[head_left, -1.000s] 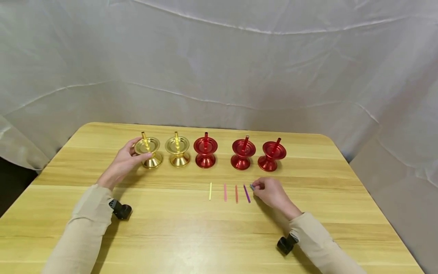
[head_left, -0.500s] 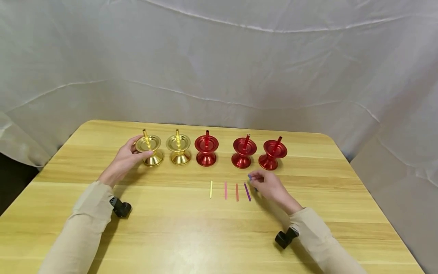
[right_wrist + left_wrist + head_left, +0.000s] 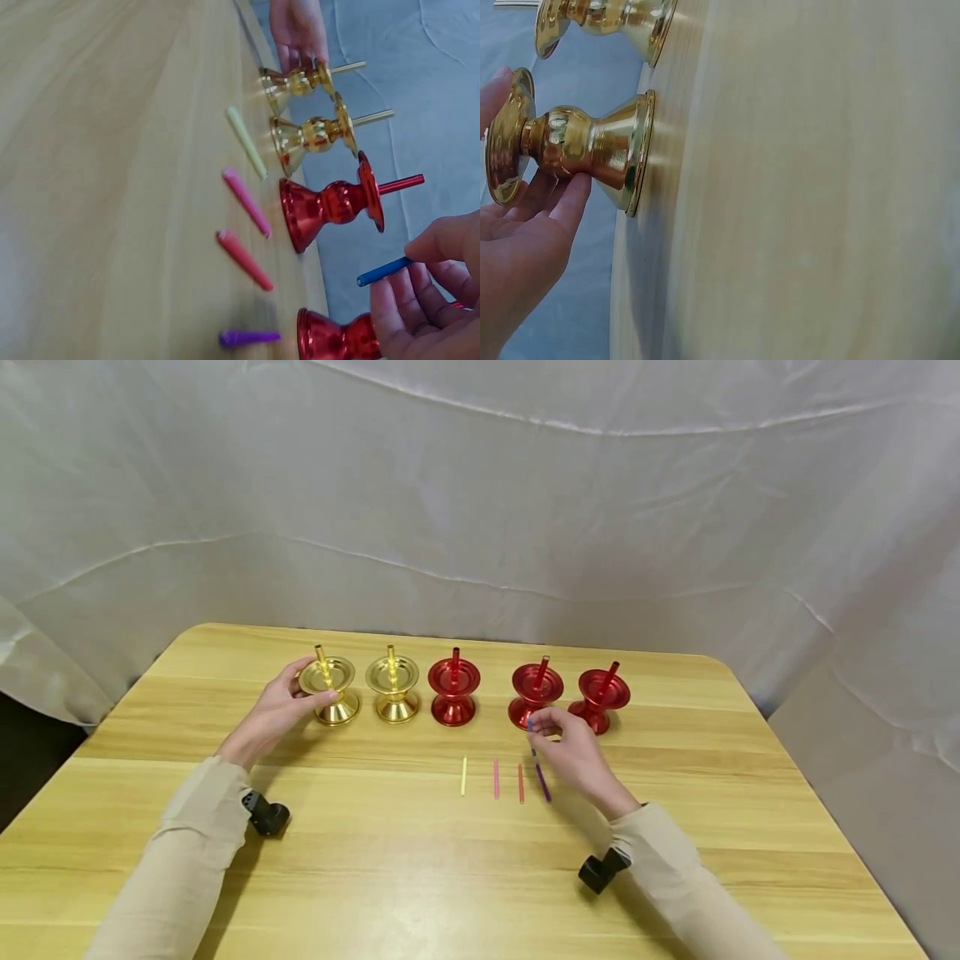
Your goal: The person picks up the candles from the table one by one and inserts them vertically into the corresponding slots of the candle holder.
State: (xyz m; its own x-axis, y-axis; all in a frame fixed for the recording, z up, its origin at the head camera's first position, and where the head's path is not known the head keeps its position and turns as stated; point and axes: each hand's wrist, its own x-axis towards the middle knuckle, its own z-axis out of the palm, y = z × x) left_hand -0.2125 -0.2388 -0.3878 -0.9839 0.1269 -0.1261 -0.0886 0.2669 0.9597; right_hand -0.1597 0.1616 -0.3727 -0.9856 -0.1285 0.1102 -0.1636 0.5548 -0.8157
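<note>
In the head view my left hand (image 3: 272,717) holds the leftmost gold candle holder (image 3: 337,710) around its dish, thumb at the rim. The left wrist view shows fingers under the same gold holder (image 3: 574,142), its base on the table. My right hand (image 3: 576,758) pinches a small blue candle (image 3: 384,271) between thumb and fingertips, raised above the table in front of the red holders. Below that hand lies a purple candle (image 3: 543,785). Left of it lie a coral candle (image 3: 521,783), a pink candle (image 3: 496,778) and a pale yellow candle (image 3: 463,775).
A second gold holder (image 3: 396,708) stands beside the held one. Rightward in the row come a red holder (image 3: 452,710), another red holder (image 3: 522,710) and a rightmost red holder (image 3: 617,693), partly behind my right hand. A grey curtain (image 3: 480,485) hangs behind the wooden table (image 3: 420,877).
My right hand has lifted the blue candle off the table and carried it leftward and away from me, turning it more upright. My left hand stays on the gold candle holder.
</note>
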